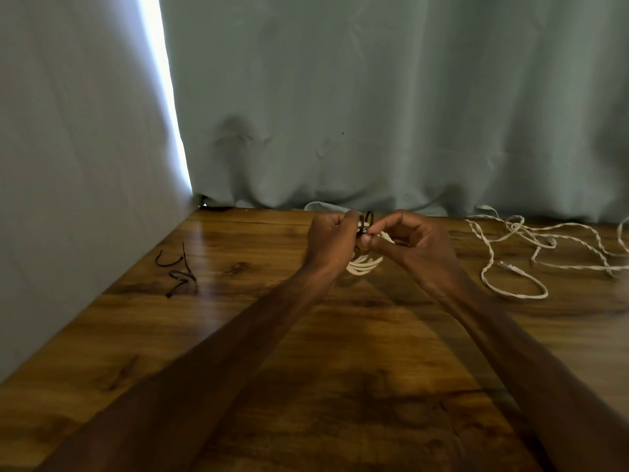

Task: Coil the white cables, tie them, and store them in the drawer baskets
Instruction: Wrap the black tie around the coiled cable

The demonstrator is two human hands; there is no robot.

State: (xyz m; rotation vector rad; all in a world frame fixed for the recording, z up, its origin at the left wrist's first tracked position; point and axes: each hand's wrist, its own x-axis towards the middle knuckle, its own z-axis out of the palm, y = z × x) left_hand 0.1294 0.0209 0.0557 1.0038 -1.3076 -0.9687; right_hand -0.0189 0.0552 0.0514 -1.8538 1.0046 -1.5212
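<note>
Both hands hold one coil above the table's far side.
Left hand [332,238] grips the coiled white cable [366,265], fingers curled. Right hand [418,243] pinches the black tie [367,218] at the coil's top. Loose white cables [531,240] lie on the table [238,335] to the right, spare black ties [178,270] to the left.

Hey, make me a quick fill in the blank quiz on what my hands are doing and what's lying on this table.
1. The left hand and right hand hold a coiled cable coloured ____.
2. The tie pinched at that coil is coloured ____.
3. The loose cable lies on the table towards the person's ____.
4. The spare ties lie towards the person's ____.
Missing words: white, black, right, left.
</note>
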